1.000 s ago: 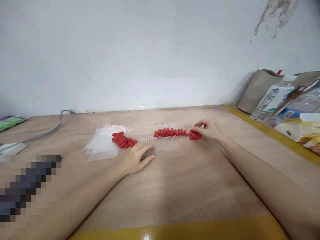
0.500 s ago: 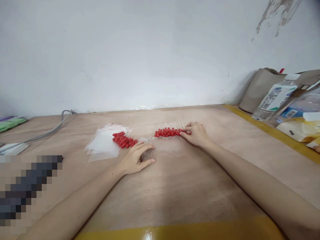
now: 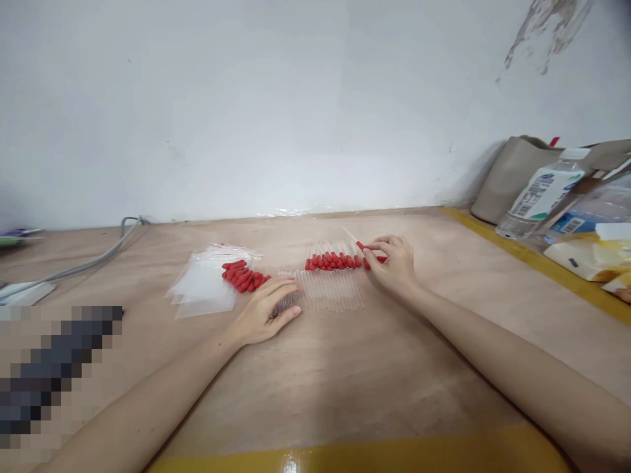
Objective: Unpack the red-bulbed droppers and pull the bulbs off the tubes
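Note:
My right hand pinches a glass dropper with a red rubber bulb; its thin clear tube points up and left. Under that hand lie one or two more red bulbs. Beside it, a row of red-bulbed droppers lies with tubes toward the wall. In front of them is a row of bare clear tubes. My left hand rests over the left end of those tubes, thumb and fingers apart. Just beyond its knuckles sits a pile of loose red rubber bulbs.
Clear zip bags lie at the left under part of the bulb pile. A grey cable runs along the far left. On the right stand a water bottle, a grey-beige bag and packets behind yellow tape. A wall closes off the back.
My right hand has lifted one red-bulbed dropper off the right end of the row, tilting it up. My left hand has shifted slightly left and stays over the clear tubes.

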`<action>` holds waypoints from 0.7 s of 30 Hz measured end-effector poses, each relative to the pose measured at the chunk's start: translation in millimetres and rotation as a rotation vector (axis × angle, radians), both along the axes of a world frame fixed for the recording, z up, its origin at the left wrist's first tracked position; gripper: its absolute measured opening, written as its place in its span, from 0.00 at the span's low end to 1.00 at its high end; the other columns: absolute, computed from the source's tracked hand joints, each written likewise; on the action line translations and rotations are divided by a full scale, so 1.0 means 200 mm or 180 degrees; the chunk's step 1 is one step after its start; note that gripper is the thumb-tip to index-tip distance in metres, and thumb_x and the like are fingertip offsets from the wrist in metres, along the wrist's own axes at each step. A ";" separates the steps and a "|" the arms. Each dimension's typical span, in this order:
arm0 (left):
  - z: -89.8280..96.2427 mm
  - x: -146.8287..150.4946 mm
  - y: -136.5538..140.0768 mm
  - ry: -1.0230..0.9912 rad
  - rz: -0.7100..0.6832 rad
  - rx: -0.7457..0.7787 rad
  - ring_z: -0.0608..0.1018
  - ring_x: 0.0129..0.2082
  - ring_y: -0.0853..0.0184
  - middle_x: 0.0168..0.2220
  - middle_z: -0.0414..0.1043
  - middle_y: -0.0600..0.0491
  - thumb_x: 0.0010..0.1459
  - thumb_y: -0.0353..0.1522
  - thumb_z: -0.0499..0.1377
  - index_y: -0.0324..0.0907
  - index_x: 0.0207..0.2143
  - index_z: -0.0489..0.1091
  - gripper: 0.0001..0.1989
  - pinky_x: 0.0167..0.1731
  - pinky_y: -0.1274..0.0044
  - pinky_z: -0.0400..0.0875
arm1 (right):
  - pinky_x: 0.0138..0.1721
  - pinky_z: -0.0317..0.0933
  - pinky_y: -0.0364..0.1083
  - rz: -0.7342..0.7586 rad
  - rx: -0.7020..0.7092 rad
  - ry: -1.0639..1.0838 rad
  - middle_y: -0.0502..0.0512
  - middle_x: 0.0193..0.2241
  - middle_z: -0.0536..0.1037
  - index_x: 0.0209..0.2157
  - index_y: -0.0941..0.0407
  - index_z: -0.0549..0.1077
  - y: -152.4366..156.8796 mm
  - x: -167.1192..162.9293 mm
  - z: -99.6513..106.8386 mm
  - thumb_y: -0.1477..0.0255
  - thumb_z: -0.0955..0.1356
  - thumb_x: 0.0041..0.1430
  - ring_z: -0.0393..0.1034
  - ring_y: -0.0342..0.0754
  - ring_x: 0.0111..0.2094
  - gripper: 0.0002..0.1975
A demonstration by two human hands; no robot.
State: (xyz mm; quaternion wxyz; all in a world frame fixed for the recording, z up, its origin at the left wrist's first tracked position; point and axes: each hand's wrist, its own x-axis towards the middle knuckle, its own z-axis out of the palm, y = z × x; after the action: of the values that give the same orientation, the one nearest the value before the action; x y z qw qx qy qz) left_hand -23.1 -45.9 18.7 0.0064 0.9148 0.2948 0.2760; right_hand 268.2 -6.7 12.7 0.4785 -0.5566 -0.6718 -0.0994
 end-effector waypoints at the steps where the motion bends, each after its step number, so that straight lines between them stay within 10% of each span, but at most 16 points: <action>1: 0.00 0.00 0.00 -0.0050 0.0055 0.0047 0.66 0.52 0.61 0.49 0.65 0.45 0.57 0.33 0.53 0.40 0.49 0.62 0.17 0.51 0.66 0.63 | 0.39 0.52 0.51 0.0106 0.0037 -0.0010 0.55 0.34 0.74 0.30 0.55 0.74 -0.02 0.00 0.00 0.68 0.64 0.53 0.63 0.51 0.37 0.08; 11: 0.01 0.11 -0.04 -0.0003 0.0387 0.1514 0.61 0.56 0.56 0.54 0.61 0.44 0.55 0.28 0.55 0.41 0.52 0.61 0.20 0.53 0.61 0.59 | 0.44 0.48 0.52 0.1358 0.0163 -0.0809 0.51 0.28 0.74 0.37 0.54 0.70 -0.31 -0.06 -0.05 0.75 0.63 0.55 0.65 0.48 0.37 0.08; 21: -0.03 0.21 -0.06 0.0152 0.0003 0.1705 0.74 0.45 0.63 0.40 0.75 0.50 0.56 0.28 0.55 0.38 0.37 0.70 0.07 0.49 0.67 0.66 | 0.46 0.48 0.53 0.1499 0.0083 -0.1063 0.56 0.43 0.73 0.40 0.55 0.69 -0.34 -0.13 -0.02 0.69 0.65 0.53 0.64 0.50 0.43 0.12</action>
State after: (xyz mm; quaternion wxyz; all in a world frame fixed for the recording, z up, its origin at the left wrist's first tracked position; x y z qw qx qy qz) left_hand 18.9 -58.5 12.0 -0.2430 0.8900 0.2118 0.3225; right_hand 242.8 -74.6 8.4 0.3783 -0.3550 -0.8507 -0.0844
